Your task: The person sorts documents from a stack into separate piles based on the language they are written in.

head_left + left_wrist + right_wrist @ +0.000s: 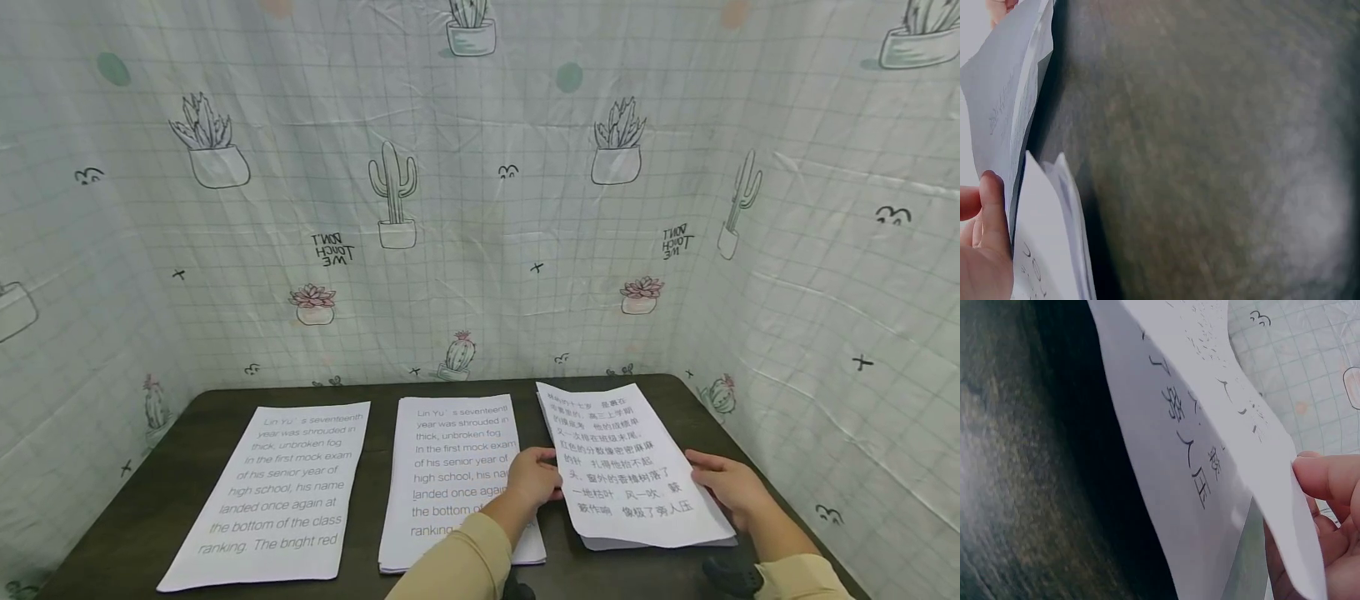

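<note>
At the right of the table lies a stack of paper (1147, 456) printed with large Chinese characters. Its top sheet (622, 475) is raised a little above the page under it. My left hand (534, 477) holds the sheet by its left edge, thumb on the near side in the left wrist view. On the opposite edge, my right hand (731, 483) pinches the same sheet between thumb and fingers. The right wrist view shows the lifted sheet (1266, 481) bowed, with a similar printed page below it. Part of the left hand's fingers are hidden behind the paper.
A middle stack of English-printed paper (450, 442) lies under my left forearm, and another English-printed sheet (277, 492) is at the left. The dark table (367, 533) is bordered by a cactus-patterned curtain (465, 208) at the back and sides.
</note>
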The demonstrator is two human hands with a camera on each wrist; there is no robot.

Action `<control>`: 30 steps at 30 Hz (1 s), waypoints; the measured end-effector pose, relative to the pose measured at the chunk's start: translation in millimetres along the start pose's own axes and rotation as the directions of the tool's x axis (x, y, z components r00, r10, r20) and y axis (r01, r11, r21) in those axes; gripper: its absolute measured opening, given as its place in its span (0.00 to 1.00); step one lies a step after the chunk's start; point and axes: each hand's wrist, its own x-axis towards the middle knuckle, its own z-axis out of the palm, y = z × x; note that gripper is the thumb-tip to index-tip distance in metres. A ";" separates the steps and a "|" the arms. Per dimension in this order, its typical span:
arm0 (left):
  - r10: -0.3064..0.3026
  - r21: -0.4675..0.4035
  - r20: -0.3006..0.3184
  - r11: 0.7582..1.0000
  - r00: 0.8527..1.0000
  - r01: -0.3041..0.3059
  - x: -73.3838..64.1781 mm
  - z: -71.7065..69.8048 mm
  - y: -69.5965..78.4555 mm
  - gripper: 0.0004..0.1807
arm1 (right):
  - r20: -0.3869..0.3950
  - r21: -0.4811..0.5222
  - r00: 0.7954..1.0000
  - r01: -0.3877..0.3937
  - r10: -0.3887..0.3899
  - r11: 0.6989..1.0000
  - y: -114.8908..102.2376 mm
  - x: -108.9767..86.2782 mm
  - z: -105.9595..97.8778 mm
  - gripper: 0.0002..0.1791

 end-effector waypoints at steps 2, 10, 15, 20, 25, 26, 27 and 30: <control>-0.014 -0.006 -0.003 1.000 1.000 0.014 -0.9 0.6 0.9 0.27 | -0.003 -0.002 1.000 -0.003 0.003 1.000 1.3 0.2 -0.4 0.30; -0.031 -0.018 -0.006 0.999 1.000 0.031 3.5 3.8 -1.5 0.26 | -0.024 -0.017 1.000 -0.014 0.014 1.000 5.1 2.8 -0.7 0.29; -0.053 -0.010 0.022 0.999 0.998 0.053 0.8 5.3 -0.3 0.25 | -0.044 -0.073 0.999 -0.010 0.006 0.997 10.9 6.8 -0.1 0.29; -0.071 0.009 0.027 0.997 0.997 0.071 -1.8 2.6 2.5 0.25 | -0.051 -0.099 0.999 -0.012 0.007 0.995 12.3 8.0 0.4 0.30; -0.083 0.042 0.048 0.996 0.995 0.081 -5.5 0.7 5.3 0.26 | -0.053 -0.096 0.998 -0.020 0.015 0.995 12.5 4.9 -4.6 0.33; -0.083 0.049 0.049 0.996 0.995 0.080 -6.1 0.5 5.7 0.26 | -0.051 -0.087 0.999 -0.020 0.015 0.996 12.2 4.3 -5.7 0.34; -0.082 0.051 0.051 0.995 0.995 0.080 -6.8 0.1 6.2 0.26 | -0.054 -0.080 0.998 -0.022 0.018 0.997 11.6 3.7 -6.6 0.34; -0.079 0.048 0.054 0.996 0.995 0.076 -9.3 -1.3 8.8 0.27 | -0.051 -0.072 0.999 -0.015 0.012 0.997 10.1 2.1 -8.5 0.33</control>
